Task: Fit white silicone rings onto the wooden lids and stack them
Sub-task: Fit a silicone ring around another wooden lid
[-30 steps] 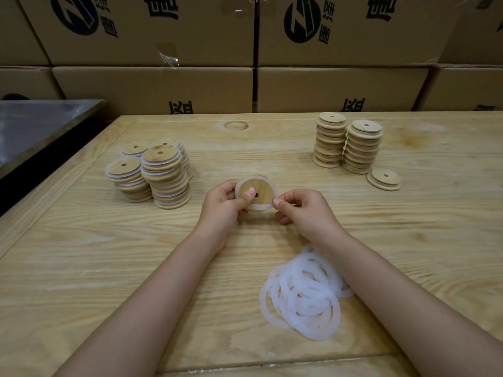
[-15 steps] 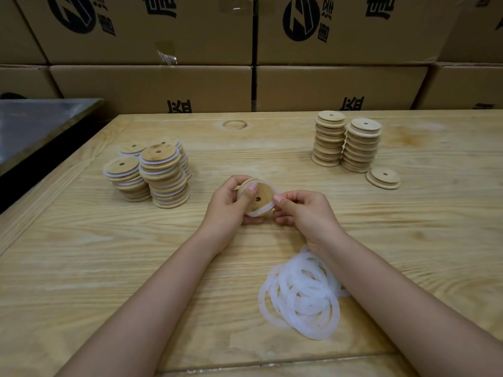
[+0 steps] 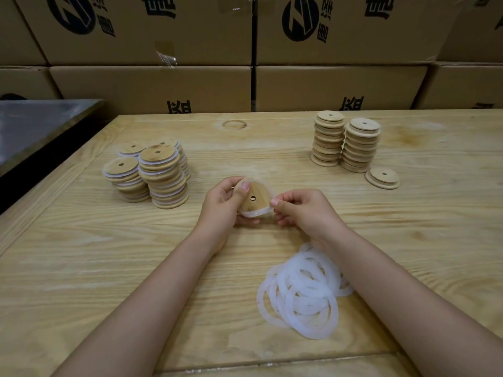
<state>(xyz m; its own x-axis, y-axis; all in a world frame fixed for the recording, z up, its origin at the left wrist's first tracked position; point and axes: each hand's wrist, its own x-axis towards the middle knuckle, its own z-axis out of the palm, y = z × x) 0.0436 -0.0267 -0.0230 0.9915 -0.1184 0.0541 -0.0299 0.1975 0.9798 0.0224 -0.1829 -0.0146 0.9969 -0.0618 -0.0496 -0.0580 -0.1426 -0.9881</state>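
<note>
My left hand (image 3: 223, 205) grips a round wooden lid (image 3: 255, 195) with a small centre hole, held tilted just above the table's middle. A white silicone ring (image 3: 258, 213) wraps the lid's rim. My right hand (image 3: 302, 210) pinches the ring at the lid's right edge. A loose heap of white silicone rings (image 3: 302, 292) lies near me, right of centre, partly under my right forearm. Stacks of lids with rings (image 3: 160, 172) stand at the left. Two stacks of bare wooden lids (image 3: 345, 140) stand at the back right, with a short pile of bare lids (image 3: 382, 177) beside them.
The wooden table (image 3: 81, 268) has a raised border along its left and near edges. Cardboard boxes (image 3: 152, 88) form a wall right behind it. A dark metal surface (image 3: 35, 126) adjoins the table at the far left.
The lid has turned and tilted in my hands, and the ring now sits lower around its rim. Both hands stay in the same place.
</note>
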